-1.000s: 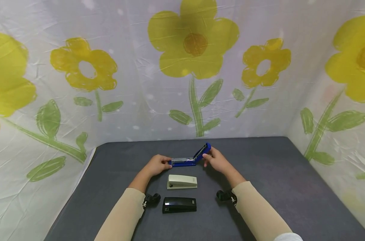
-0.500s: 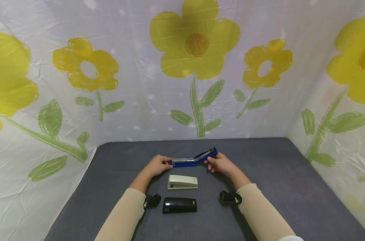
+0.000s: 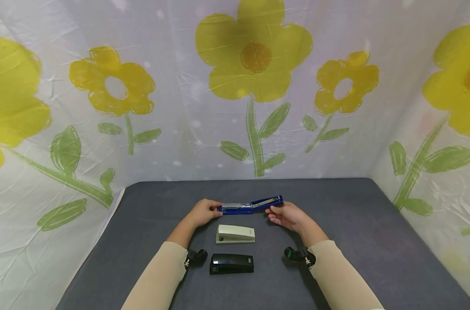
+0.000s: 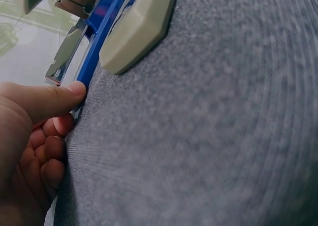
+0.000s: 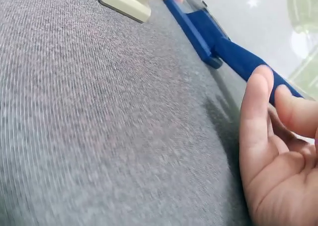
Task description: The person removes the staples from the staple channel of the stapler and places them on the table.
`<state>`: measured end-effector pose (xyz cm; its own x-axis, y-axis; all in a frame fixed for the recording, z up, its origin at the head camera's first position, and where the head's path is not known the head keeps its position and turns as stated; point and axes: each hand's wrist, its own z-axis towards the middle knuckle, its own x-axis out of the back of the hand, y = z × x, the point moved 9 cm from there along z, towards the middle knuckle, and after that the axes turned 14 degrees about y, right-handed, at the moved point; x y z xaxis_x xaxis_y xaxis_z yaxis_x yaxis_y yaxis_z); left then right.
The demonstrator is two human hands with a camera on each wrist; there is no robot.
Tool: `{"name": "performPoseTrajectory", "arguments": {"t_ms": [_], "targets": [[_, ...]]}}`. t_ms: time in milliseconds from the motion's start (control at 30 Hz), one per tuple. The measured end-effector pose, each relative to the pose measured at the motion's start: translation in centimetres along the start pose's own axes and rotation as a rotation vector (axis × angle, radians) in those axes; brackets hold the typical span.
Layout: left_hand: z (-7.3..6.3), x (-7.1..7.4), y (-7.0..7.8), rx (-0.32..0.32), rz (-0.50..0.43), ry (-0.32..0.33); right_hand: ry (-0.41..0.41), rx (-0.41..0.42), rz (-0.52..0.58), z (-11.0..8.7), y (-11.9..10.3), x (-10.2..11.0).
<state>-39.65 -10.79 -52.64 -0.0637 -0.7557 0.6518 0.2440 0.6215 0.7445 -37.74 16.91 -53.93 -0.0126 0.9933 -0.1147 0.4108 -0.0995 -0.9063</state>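
A blue stapler (image 3: pixel 236 211) lies spread open at the back of the table, its silver magazine showing and its cover swung far out to the right, tilted slightly upward. My left hand (image 3: pixel 203 212) pinches the left end of its base, the thumb (image 4: pixel 59 96) on the near side in the left wrist view. At the other end, my right hand (image 3: pixel 291 216) holds the raised cover (image 5: pixel 243 64) between thumb and finger. Nearer to me sits a cream stapler (image 3: pixel 235 234), and in front of that a black stapler (image 3: pixel 231 264), both closed.
A dark grey cloth covers the table (image 3: pixel 347 258). Behind and to both sides hangs a pale curtain (image 3: pixel 172 107) printed with yellow flowers. Each wrist wears a small black camera (image 3: pixel 196 257).
My right hand has moved right and down, swinging the blue stapler's cover from steeply raised to nearly flat. The left hand keeps its grip on the base. The other staplers stay put.
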Motion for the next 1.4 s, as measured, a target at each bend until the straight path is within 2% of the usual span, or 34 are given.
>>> {"name": "performPoseTrajectory", "arguments": {"t_ms": [267,433,567,733,933,1100,1400], "targets": [[0.1,-0.1,-0.1,0.001,0.008,0.005,0.086,0.098,-0.120,-0.8,-2.2,2.1],[0.0,-0.1,-0.1,0.003,0.012,0.013,0.151,0.196,-0.137,-1.3,-5.1,2.8],[0.0,0.0,-0.1,0.001,0.013,0.017,0.202,0.258,-0.121,-1.7,-7.3,2.6],[0.1,-0.1,-0.1,0.000,0.021,0.018,0.233,0.314,-0.171,-2.2,-9.2,0.7],[0.1,-0.1,-0.3,0.010,0.018,0.020,0.173,0.342,-0.188,-2.1,-9.9,-2.9],[0.1,-0.1,-0.2,0.011,0.006,0.019,0.138,0.333,-0.245,-1.9,-9.4,-5.5],[0.3,0.1,0.0,0.003,-0.013,0.015,0.118,0.260,-0.364,-1.0,-7.0,-8.2]]}}
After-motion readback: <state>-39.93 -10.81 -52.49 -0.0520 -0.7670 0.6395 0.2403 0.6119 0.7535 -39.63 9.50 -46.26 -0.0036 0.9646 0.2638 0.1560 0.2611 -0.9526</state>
